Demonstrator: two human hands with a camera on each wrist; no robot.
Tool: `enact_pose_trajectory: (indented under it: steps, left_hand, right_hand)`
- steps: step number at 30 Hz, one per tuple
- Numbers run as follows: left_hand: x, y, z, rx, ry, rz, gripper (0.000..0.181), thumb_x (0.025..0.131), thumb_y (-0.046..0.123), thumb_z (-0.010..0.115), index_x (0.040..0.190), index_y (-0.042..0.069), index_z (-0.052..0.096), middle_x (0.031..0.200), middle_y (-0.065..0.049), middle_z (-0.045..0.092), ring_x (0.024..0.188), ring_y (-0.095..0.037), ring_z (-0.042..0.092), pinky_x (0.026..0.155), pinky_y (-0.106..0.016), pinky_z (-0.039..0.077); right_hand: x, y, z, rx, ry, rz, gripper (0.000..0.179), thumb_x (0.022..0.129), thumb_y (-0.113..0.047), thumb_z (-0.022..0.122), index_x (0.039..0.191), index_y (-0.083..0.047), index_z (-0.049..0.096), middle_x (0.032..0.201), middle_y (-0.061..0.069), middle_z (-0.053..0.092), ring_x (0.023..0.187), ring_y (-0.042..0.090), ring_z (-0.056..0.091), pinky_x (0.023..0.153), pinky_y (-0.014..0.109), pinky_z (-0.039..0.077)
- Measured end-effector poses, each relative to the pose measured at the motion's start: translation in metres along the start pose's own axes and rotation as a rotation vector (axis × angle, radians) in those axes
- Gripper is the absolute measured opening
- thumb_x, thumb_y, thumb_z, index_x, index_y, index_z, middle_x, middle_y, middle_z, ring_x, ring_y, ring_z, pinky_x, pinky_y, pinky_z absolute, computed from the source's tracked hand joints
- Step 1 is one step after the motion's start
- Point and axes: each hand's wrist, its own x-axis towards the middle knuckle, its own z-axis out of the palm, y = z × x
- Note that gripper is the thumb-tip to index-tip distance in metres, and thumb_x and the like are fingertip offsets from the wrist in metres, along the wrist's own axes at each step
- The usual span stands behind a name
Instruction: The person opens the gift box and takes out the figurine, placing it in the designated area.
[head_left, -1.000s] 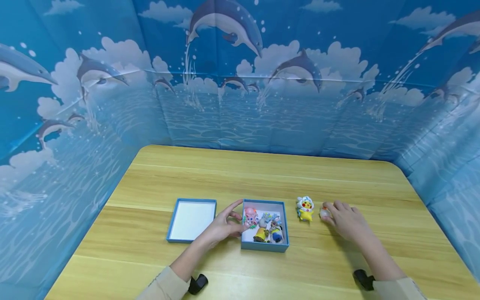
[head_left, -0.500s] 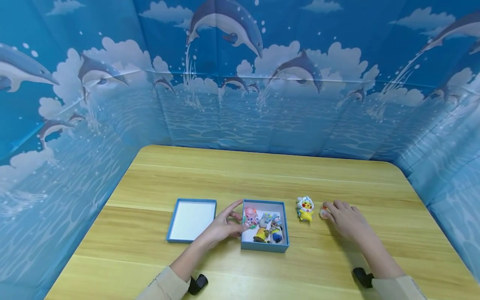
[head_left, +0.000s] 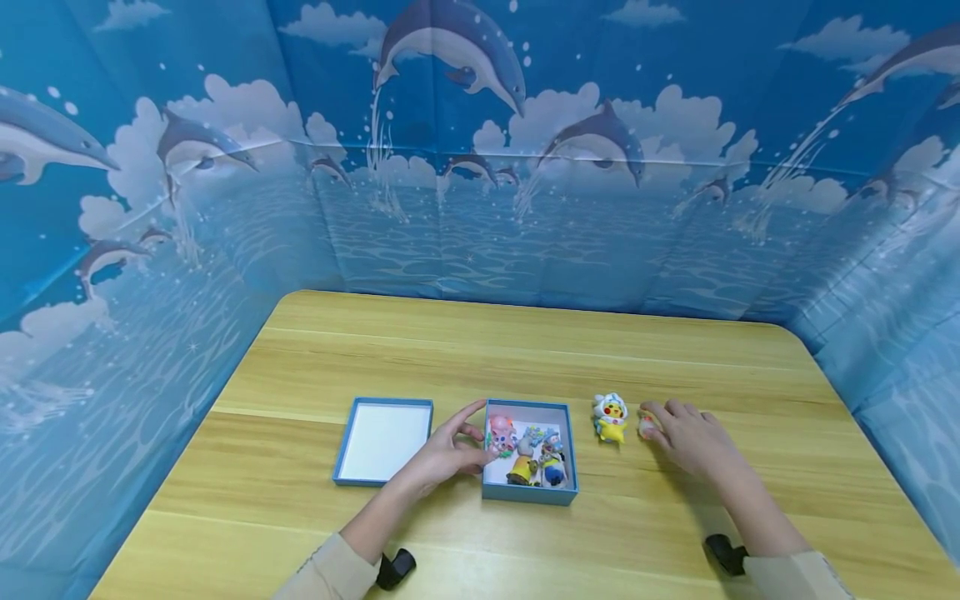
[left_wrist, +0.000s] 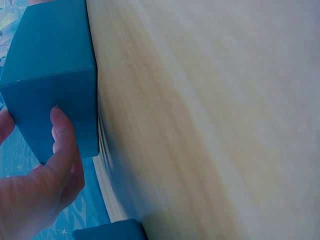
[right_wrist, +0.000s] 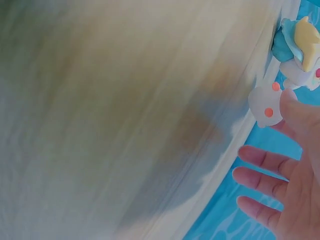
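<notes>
My left hand (head_left: pixel 442 454) holds the left wall of an open blue box (head_left: pixel 531 493), its thumb at the rim. In the left wrist view, fingers touch the outer side of the blue box (left_wrist: pixel 50 90). Inside lie several small figurines, among them a pink one (head_left: pixel 501 435) and a yellow one (head_left: pixel 521 472). Farther right, my right hand (head_left: pixel 693 437) pinches a small white figurine (head_left: pixel 647 424) between thumb and index finger. Orange spots show on that white figurine (right_wrist: pixel 265 104) in the right wrist view, where the other fingers of my right hand (right_wrist: pixel 295 170) spread away from it.
A yellow figurine with a white hood (head_left: pixel 611 418) lies between the box and my right hand. The blue-edged lid (head_left: pixel 386 442), white inside, lies left of the box. Behind the wooden table (head_left: pixel 525 350) hangs a dolphin-print cloth (head_left: pixel 480 225).
The small white figurine has turned slightly in my right fingers, showing a different side. My left hand, the box and the hooded figurine have stayed in place.
</notes>
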Motion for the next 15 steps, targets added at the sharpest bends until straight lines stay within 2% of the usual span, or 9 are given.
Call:
enact_pose_trajectory:
  steps: [8, 15]
  left_hand:
    - [-0.0015, 0.0024, 0.0004, -0.003, -0.003, 0.004, 0.081, 0.077, -0.001, 0.067, 0.144, 0.019, 0.027, 0.109, -0.016, 0.043, 0.075, -0.016, 0.059, 0.075, -0.04, 0.056]
    - [-0.001, 0.0019, 0.0005, -0.006, -0.001, 0.006, 0.081, 0.077, -0.001, 0.067, 0.144, 0.019, 0.027, 0.109, -0.017, 0.043, 0.074, -0.016, 0.059, 0.075, -0.04, 0.056]
  right_hand:
    - [-0.0018, -0.0019, -0.0022, 0.02, -0.042, -0.01, 0.042, 0.091, -0.033, 0.053, 0.125, -0.008, 0.051, 0.102, 0.013, 0.052, 0.097, 0.036, 0.051, 0.077, 0.057, 0.043]
    - [-0.003, -0.0015, -0.0027, 0.031, 0.0, -0.045, 0.037, 0.089, -0.029, 0.058, 0.12, -0.01, 0.051, 0.106, 0.016, 0.053, 0.099, 0.04, 0.051, 0.077, 0.059, 0.043]
